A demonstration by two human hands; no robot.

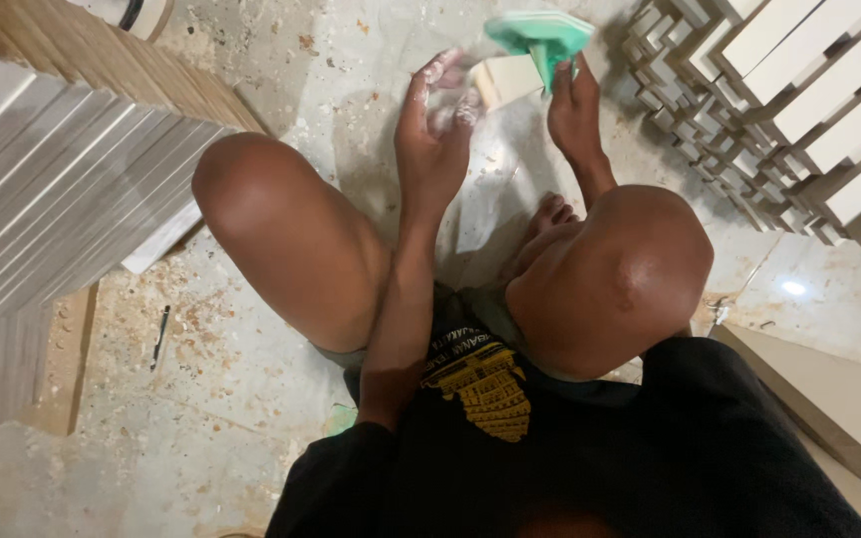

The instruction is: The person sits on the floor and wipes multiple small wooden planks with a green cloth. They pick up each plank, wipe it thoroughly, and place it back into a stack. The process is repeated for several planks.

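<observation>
Head view looks down past my knees to both hands over the dusty floor (251, 399). My left hand (433, 139), fingers loosely curled and whitened with dust, steadies a small pale wooden block (506, 80) at its near edge. My right hand (574, 110) is closed on a green sanding pad (540, 38) laid over the block's far end. I'd judge even strokes along the grain and a firm left grip matter most. Beyond, cut pieces (809, 110) stand stacked at right, boards (62, 189) at left.

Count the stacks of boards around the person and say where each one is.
2. One stack of leaning boards is at the left beside the knee; one crisscrossed stack of white pieces is at the upper right. More may lie outside the view.
</observation>
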